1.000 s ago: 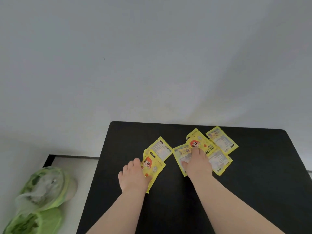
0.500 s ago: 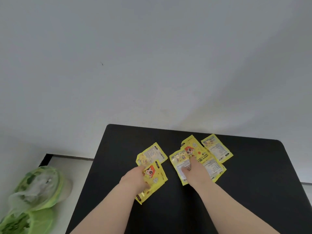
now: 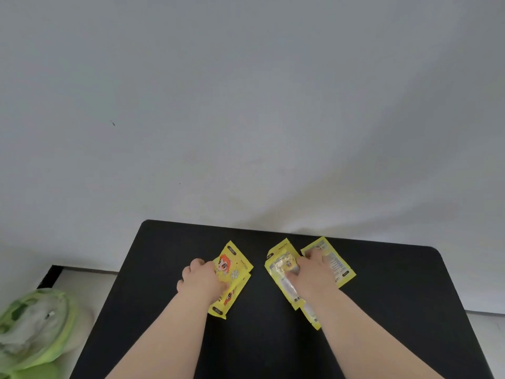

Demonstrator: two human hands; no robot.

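Several yellow snack packets lie in two small piles on a black table (image 3: 388, 302). The left pile (image 3: 235, 265) shows a cartoon face with orange hair on its top packet, and a second packet sticks out below it. My left hand (image 3: 200, 280) grips this pile at its left edge with curled fingers. The right pile (image 3: 340, 265) overlaps loosely, with printed backs and a shiny packet facing up. My right hand (image 3: 314, 274) rests flat on top of it and hides its middle.
A white wall stands right behind the table's far edge. A green and white plastic bag (image 3: 35, 324) lies on the pale floor to the left of the table. Bare black tabletop stretches to the right and near side.
The spread packets have been drawn into two tighter piles. My left hand has pulled the far left packet onto the near one and curled round them. My right hand has swept its packets together.
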